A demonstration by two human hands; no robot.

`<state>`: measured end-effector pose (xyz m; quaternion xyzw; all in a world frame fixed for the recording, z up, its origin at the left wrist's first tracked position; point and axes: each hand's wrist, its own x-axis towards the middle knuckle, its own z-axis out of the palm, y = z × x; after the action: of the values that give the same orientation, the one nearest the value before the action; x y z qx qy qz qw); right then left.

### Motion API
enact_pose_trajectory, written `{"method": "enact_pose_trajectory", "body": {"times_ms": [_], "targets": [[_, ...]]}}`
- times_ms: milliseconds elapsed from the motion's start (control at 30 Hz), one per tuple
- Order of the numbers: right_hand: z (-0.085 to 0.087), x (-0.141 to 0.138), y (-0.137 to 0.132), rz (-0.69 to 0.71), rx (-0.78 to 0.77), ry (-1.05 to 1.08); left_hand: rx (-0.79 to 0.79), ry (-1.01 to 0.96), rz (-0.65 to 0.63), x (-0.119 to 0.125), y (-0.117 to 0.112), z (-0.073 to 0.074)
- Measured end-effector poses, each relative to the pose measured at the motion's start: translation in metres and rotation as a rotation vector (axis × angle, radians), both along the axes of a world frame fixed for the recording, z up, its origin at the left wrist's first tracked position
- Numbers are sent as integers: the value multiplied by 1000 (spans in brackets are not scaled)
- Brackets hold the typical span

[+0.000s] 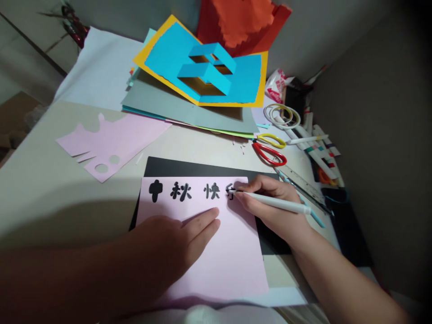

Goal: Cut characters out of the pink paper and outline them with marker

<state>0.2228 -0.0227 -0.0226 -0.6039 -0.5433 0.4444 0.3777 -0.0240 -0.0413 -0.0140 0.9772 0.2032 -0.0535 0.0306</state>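
My right hand [273, 202] grips a white marker pen [276, 202], its tip on a pink sheet of paper [226, 261] at the last of a row of black Chinese characters [180, 191]. The first characters are thick and filled; the one under the tip has thinner strokes and is partly hidden by the hand. My left hand [182, 240] lies flat on the pink sheet just below the characters, fingers stretched out, holding nothing. Beneath the pink sheet is a black sheet [202, 167], showing along the top and right.
A blue-and-yellow pop-up card [162, 51] stands open on grey paper [151, 96] at the back. Cut pink paper [124, 135] lies left. To the right are scissors [268, 153], a ruler [300, 182], tape rolls [281, 116] and several markers [319, 157]. Red paper [243, 22] leans behind.
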Motion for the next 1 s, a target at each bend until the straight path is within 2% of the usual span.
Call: {"method": "enact_pose_trajectory", "body": {"times_ms": [367,567,800,1000], "targets": [[0,1,-2,11,16,-7,-176,-24,72,2,3,-3],[1,-2,-2,-25,22,-14,-170,-21,107,3,0,-10],[-1,-2,-1,-22,26,-14,-173,-18,89,5,1,-3],[-2,2,0,28,33,-35,-162,6,65,4,1,-5]]}}
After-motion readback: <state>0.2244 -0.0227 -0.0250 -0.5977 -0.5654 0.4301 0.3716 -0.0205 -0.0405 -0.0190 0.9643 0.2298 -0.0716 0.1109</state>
